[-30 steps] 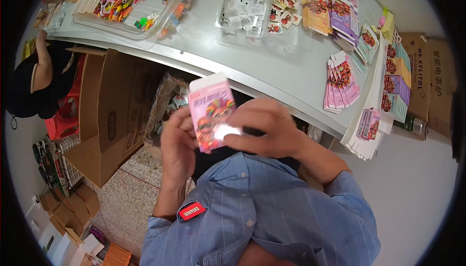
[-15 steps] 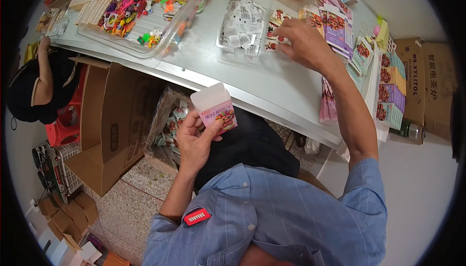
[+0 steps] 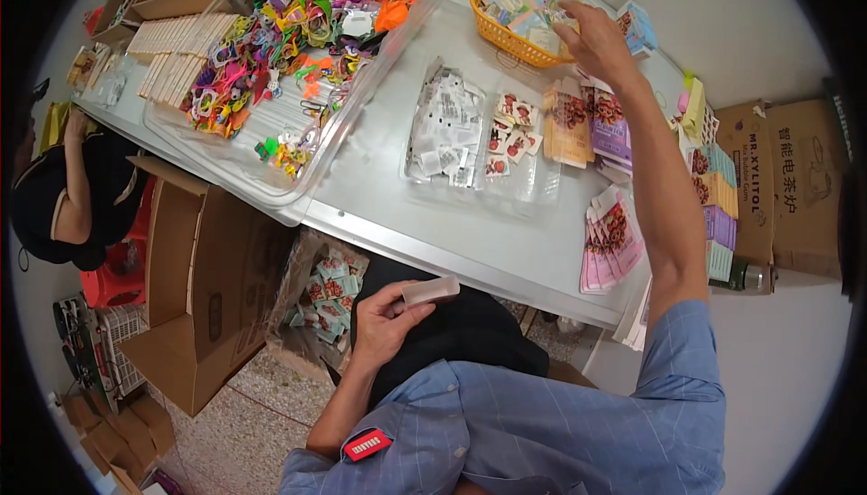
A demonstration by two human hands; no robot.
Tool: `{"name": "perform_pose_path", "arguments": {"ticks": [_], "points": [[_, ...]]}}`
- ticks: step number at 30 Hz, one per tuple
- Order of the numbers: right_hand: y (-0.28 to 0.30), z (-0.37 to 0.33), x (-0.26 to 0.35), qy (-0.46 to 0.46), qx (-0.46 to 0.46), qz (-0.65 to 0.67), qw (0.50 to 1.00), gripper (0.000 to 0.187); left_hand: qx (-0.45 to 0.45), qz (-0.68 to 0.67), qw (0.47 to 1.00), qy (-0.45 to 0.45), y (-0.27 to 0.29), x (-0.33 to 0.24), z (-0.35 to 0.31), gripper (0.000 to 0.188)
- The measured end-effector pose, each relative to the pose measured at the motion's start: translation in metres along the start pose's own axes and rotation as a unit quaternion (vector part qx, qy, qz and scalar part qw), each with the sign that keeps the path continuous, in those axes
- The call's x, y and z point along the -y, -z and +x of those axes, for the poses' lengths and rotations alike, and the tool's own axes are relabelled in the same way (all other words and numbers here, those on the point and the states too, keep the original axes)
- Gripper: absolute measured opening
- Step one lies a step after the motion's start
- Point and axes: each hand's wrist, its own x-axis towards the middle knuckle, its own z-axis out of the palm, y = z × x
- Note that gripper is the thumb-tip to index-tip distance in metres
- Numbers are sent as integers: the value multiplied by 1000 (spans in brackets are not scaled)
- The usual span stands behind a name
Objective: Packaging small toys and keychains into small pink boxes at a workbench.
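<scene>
In my left hand [image 3: 379, 325] is a small open paper box [image 3: 432, 291], pinched between thumb and fingers over my lap, with its open end facing up. My right hand [image 3: 598, 42] reaches across the table to the right side of a yellow plastic basket [image 3: 517, 46]. Its thumb and fingers look apart at the basket's contents, small clear packets [image 3: 519, 7]. Nearer to me, a clear tray holds white printed sachets [image 3: 448, 120]. Beside it, another clear tray carries small picture cards [image 3: 515, 138].
Flattened printed boxes lie in orange [image 3: 567, 125], purple [image 3: 611, 134] and pink [image 3: 614, 238] stacks at right. A large clear bin of colourful trinkets [image 3: 298, 34] stands left. Below the table edge, a lined carton holds filled packets [image 3: 330, 292]. A person [image 3: 77, 170] sits far left.
My right hand has gone from the picture cards up to the yellow basket. My left hand has lowered the box and tipped it, so its open end now shows.
</scene>
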Motion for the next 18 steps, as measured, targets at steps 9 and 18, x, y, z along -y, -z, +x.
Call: {"name": "perform_pose_path", "arguments": {"ticks": [9,18], "points": [[-4,18,-19,-118,184,132,967,32,-4,-3,999,47,6,-1,4,33],[63,-41,48,-146,32,518,842,20,-35,0,999,26,-23,-51,31,45]]}}
